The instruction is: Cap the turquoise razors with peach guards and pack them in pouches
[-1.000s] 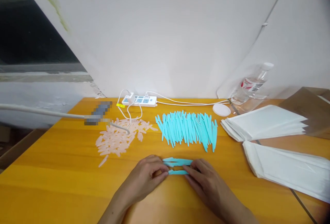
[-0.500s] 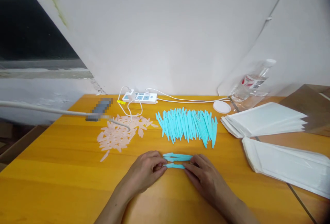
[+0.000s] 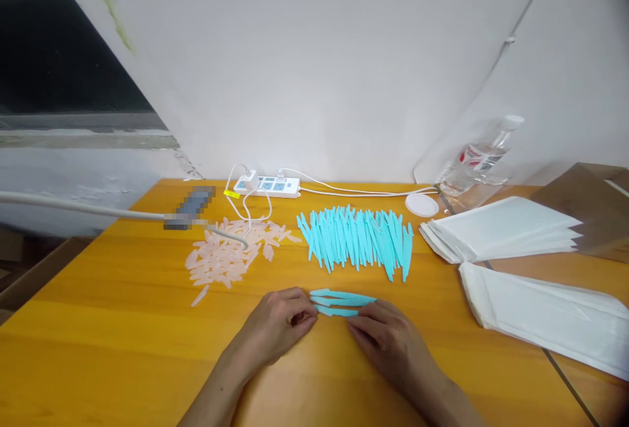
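Note:
Between my hands, several slim turquoise pieces [image 3: 341, 298] lie side by side, running left to right just above the table. My left hand [image 3: 284, 322] has its thumb and fingers pinched at their left ends. At their right ends is my right hand [image 3: 388, 334], its fingers closed on the pieces and partly covering them. Beyond the hands, a row of turquoise pieces [image 3: 351, 237] lies closely packed, mostly pointing toward me. A spread heap of pale pink pieces [image 3: 223, 258] is to its left.
A white power strip [image 3: 280, 186] with cables stands by the wall. A pixelated dark object [image 3: 192, 207] is at the left. White envelopes [image 3: 506, 227], a round white lid [image 3: 421, 204], a clear bottle [image 3: 474, 162] and a cardboard box [image 3: 590, 207] are at the right.
My right hand has shifted slightly right along the turquoise pieces, so more of their length shows. My left hand has barely moved.

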Tool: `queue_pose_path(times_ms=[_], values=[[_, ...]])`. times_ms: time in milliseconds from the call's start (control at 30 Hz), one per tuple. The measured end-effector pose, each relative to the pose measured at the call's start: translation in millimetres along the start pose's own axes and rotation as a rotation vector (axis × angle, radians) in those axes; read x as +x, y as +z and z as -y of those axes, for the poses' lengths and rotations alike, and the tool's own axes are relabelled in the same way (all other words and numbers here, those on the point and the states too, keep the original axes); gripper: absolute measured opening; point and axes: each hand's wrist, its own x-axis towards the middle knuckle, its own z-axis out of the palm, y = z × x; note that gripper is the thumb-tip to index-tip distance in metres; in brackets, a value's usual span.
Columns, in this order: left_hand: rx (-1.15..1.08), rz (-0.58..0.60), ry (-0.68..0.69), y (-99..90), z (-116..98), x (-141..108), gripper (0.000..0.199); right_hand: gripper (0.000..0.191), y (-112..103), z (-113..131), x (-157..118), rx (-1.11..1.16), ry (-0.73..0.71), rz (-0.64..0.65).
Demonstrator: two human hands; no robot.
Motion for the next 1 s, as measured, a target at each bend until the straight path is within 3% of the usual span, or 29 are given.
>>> queue_pose_path(times_ms=[167, 300, 367, 533, 767, 900, 1000], values=[[0.015, -0.075, -0.054, -3.7, 4.3, -0.6, 0.014, 0.022, -14.5, -12.9, 2.4, -0.030, 0.145, -0.152], [0.172, -0.394, -0.058, -6.9, 29.9, 4.0, 0.025, 0.031, -31.1, -43.3, 4.6, -0.188, 0.493, -0.376], [0.317, -0.509, -0.066, -8.4, 46.8, 5.7, 0.034, 0.041, -35.4, -59.0, 5.8, -0.235, 0.630, -0.422], [0.539, -0.471, -0.118, -10.0, 69.7, 4.3, 0.035, 0.054, -34.1, -78.8, 11.9, -0.251, 0.740, -0.343], [0.580, -0.502, -0.187, -11.7, 63.9, 5.6, 0.029, 0.053, -43.3, -83.9, 41.1, -0.370, 0.772, -0.285], [0.561, -0.493, -0.202, -14.4, 65.3, 5.0, 0.025, 0.046, -51.0, -90.3, 59.7, -0.304, 0.840, -0.162], [0.513, -0.502, -0.200, -15.7, 67.0, 4.1, 0.024, 0.037, -54.3, -94.3, 64.9, -0.226, 0.893, -0.142]])
